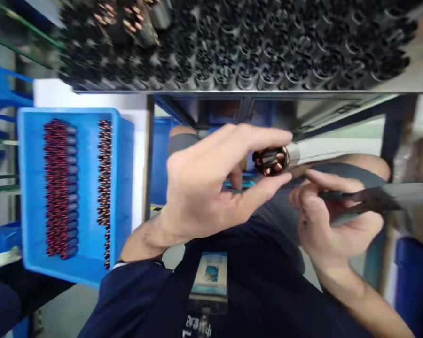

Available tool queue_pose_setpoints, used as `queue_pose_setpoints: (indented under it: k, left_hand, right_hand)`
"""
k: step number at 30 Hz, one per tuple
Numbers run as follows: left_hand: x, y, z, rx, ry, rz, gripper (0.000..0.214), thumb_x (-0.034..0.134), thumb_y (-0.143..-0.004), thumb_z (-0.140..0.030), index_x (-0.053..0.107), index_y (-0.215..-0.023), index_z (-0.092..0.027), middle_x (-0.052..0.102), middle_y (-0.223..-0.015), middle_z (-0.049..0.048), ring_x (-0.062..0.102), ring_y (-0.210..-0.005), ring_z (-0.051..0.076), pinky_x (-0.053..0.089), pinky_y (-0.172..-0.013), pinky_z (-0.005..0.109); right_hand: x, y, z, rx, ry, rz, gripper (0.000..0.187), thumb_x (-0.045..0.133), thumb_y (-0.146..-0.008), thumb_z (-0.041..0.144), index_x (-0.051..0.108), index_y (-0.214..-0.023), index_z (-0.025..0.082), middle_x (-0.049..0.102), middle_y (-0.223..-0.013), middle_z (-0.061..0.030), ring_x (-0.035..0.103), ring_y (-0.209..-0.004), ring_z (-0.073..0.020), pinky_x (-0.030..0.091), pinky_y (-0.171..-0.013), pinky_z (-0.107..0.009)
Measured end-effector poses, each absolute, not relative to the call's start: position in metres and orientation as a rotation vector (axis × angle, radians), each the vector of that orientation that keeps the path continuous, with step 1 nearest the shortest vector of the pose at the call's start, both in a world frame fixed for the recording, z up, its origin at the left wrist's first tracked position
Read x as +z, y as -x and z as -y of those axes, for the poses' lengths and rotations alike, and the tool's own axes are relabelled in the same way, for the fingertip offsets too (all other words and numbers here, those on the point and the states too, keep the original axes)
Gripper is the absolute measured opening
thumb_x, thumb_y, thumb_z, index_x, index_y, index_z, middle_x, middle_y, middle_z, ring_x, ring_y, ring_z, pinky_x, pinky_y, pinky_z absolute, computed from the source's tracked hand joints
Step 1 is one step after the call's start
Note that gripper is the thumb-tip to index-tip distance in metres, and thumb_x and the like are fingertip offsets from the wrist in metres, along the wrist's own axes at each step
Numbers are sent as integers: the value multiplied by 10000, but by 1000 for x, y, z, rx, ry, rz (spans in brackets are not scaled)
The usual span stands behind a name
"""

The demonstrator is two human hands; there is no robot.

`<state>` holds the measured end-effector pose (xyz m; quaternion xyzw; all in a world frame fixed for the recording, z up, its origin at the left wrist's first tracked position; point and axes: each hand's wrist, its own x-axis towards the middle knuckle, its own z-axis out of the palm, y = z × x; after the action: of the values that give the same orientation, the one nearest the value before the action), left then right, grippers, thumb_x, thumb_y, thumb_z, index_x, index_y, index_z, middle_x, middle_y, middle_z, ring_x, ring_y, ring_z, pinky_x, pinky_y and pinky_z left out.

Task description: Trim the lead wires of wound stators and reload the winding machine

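Observation:
My left hand (pixel 204 188) is closed, with thumb and fingers pinching a small round copper-wound motor core (pixel 273 161) by its sides. Copper coils and dark slots show on the end turned toward me. My right hand (pixel 334 216), just to the right, is wrapped round a dark hand tool (pixel 373 199) with a flat, wide end pointing right. Blur hides the tool's exact kind. It is apart from the motor core.
Rows of dark cylindrical parts (pixel 268 47) fill a rack across the top, with a few copper-wound cores (pixel 137 21) on it at left. A blue bin (pixel 88 188) on the left holds rows of red-and-black parts (pixel 58 188) and copper-wound parts (pixel 105 173). A badge (pixel 211 274) hangs on my chest.

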<state>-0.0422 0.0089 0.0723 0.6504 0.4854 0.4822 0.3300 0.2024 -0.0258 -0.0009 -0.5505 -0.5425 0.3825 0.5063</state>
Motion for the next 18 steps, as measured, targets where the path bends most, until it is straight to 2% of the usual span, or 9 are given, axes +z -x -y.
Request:
queue_pose_setpoints:
  k: [2, 4, 5, 7, 8, 10, 14, 16, 18]
  left_hand:
    - [43, 21, -4, 1284, -1862, -1173, 467, 1048, -1042, -279, 899, -1481, -339, 938, -1229, -23, 627, -595, 124, 623, -596, 376]
    - [21, 14, -2, 1274, -1893, -1171, 479, 955, -1135, -327, 865, -1599, -405, 939, -1258, -20, 652, -606, 129, 605, -581, 358]
    - [14, 15, 0, 1250, -1888, -1184, 488, 938, -1147, -339, 863, -1620, -434, 940, -1280, -22, 673, -627, 136, 609, -590, 355]
    - [7, 18, 4, 1234, -1871, -1193, 522, 972, -1115, -331, 879, -1613, -452, 943, -1335, -26, 696, -643, 136, 621, -592, 349]
    - [5, 20, 6, 1243, -1855, -1178, 544, 1005, -1084, -324, 891, -1599, -455, 945, -1341, -28, 710, -650, 136, 636, -596, 344]
    - [4, 23, 11, 1251, -1766, -1150, 561, 1046, -1051, -319, 905, -1575, -457, 946, -1344, -27, 788, -743, 163, 709, -664, 338]
    - [-5, 24, 17, 1264, -1372, -1069, 484, 1064, -1063, -348, 918, -1523, -391, 918, -1495, 9, 937, -1171, 260, 842, -868, 343]
    - [-17, 24, 17, 1314, -1216, -987, 505, 1123, -1013, -421, 925, -1475, -375, 912, -1521, 13, 953, -1237, 283, 858, -898, 333]
    - [-31, 24, 14, 1362, -1140, -927, 514, 1154, -969, -527, 930, -1409, -383, 928, -1472, 1, 963, -1238, 291, 860, -913, 329]
  right_hand:
    - [9, -201, 14, 884, 1278, 1376, 331, 1035, -1012, 362, 987, -1339, 384, 722, -805, 12, 627, -677, -204, 569, -657, -409]
    - [15, -200, 6, 870, 1224, 1447, 332, 1072, -969, 303, 988, -1279, 390, 760, -828, 4, 641, -681, -206, 569, -642, -416]
    - [16, -199, 3, 864, 1206, 1459, 265, 1061, -986, 301, 982, -1223, 386, 792, -859, 3, 661, -687, -202, 580, -643, -412]
    - [16, -195, 1, 862, 1205, 1452, 69, 1000, -1057, 333, 953, -1101, 358, 846, -921, -9, 723, -736, -211, 612, -671, -409]
    - [15, -193, 2, 861, 1216, 1456, 47, 962, -1092, 357, 936, -1054, 346, 859, -940, -20, 756, -778, -225, 630, -695, -416]
    - [12, -188, 3, 856, 1245, 1483, 139, 920, -1120, 418, 911, -1008, 335, 843, -926, -36, 777, -838, -250, 647, -734, -434]
    - [9, -179, 0, 937, 1197, 1418, 148, 882, -1111, 388, 861, -977, 327, 734, -831, -22, 681, -722, -243, 573, -658, -443]
    - [10, -174, -2, 948, 1131, 1353, 122, 857, -1096, 313, 844, -974, 316, 689, -803, -8, 601, -625, -217, 528, -628, -458]
    - [13, -170, -3, 933, 1111, 1356, 124, 833, -1097, 266, 844, -982, 312, 687, -815, -10, 582, -601, -209, 540, -649, -479]
